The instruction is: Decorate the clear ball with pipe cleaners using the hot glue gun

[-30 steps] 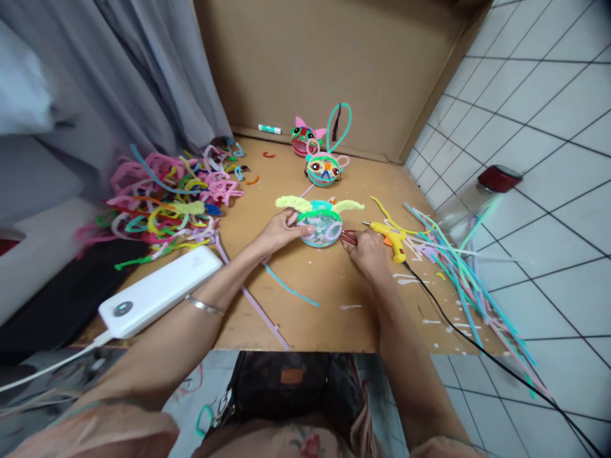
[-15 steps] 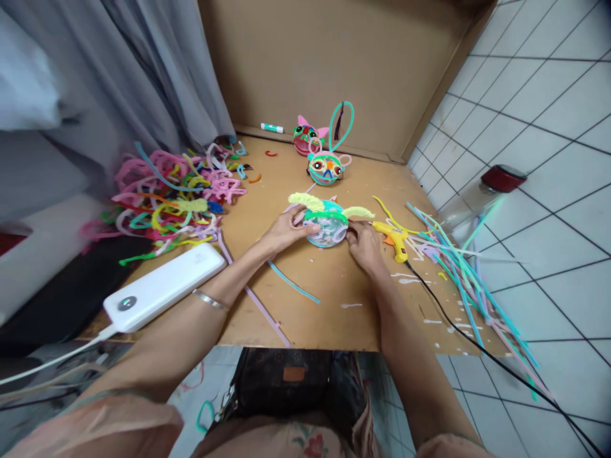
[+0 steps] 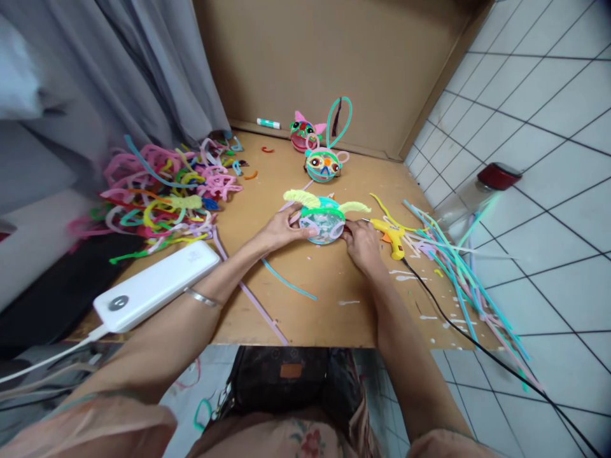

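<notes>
A clear round ball (image 3: 327, 233) trimmed with green, teal and lilac pipe cleaners sits at mid-table. Two pale yellow fuzzy ears stick out from its upper sides. My left hand (image 3: 286, 228) grips its left side, thumb across the front and fingers behind. At the right side, the bent fingers of my right hand (image 3: 359, 240) press against the ball's edge near a lilac loop. Whether they pinch a small piece there is hidden. Just right of that hand lies a yellow hot glue gun (image 3: 392, 234), its nozzle toward the ball.
Two decorated balls, one with a teal loop (image 3: 323, 165), stand at the back near a glue stick (image 3: 268, 123). Tangled pipe cleaners (image 3: 167, 191) and a white power bank (image 3: 157, 286) lie left. Straight pipe cleaners (image 3: 465, 273), a clear bottle (image 3: 470, 200) and a black cord (image 3: 443, 312) are right.
The whole view has shifted slightly. Both hands stay at the ball in nearly the same pose, with no object taken up or let go.
</notes>
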{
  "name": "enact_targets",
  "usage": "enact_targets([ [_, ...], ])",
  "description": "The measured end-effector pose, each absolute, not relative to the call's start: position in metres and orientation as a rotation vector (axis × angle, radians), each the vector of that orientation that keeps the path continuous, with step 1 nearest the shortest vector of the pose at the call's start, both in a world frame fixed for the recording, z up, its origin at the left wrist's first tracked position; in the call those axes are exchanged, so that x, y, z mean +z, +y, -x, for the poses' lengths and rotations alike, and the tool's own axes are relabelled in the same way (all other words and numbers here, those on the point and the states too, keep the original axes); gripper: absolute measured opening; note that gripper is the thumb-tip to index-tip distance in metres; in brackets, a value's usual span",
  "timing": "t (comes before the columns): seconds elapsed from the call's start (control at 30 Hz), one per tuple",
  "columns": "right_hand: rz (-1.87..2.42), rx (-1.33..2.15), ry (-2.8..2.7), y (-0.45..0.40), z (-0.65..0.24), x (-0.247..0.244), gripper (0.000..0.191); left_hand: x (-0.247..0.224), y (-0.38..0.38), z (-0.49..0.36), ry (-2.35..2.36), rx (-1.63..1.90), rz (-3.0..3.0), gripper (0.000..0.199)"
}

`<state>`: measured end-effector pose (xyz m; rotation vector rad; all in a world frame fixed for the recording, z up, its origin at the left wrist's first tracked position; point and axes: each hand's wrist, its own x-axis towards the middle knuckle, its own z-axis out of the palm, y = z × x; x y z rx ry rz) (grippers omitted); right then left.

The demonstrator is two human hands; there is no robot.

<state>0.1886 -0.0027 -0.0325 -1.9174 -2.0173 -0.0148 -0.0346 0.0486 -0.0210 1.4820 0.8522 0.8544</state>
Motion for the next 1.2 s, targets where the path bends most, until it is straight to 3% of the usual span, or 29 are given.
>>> enact_targets([
  [0.47, 2.005, 0.000, -1.837, -0.009, -0.190, -0.023, 0.040, -0.018, 0.047, 0.037, 0.795, 0.852, -1.412, 0.093],
  [0.67, 1.983, 0.054, -1.795, -0.014, -0.185, -0.015, 0.036, -0.010, 0.047, 0.041, 0.872, 0.862, -1.492, 0.085],
  [0.83, 1.940, 0.093, -1.791, -0.017, -0.179, -0.009, 0.037, -0.011, 0.051, 0.049, 0.976, 0.829, -1.548, 0.092],
  [0.9, 2.010, 0.081, -1.756, -0.018, -0.177, -0.006, 0.035, -0.010, 0.053, 0.055, 0.985, 0.798, -1.591, 0.085],
  [1.0, 2.145, 0.098, -1.638, -0.019, -0.177, -0.001, 0.026, -0.006, 0.057, 0.068, 0.965, 0.654, -1.712, 0.056],
  [1.1, 1.990, 0.394, -1.540, -0.022, -0.181, 0.006, 0.013, 0.000, 0.060, 0.080, 0.897, 0.427, -1.773, 0.045],
  [1.2, 1.470, 0.916, -1.531, -0.028, -0.182, 0.011, 0.017, 0.005, 0.053, 0.081, 0.742, 0.325, -1.729, 0.041],
])
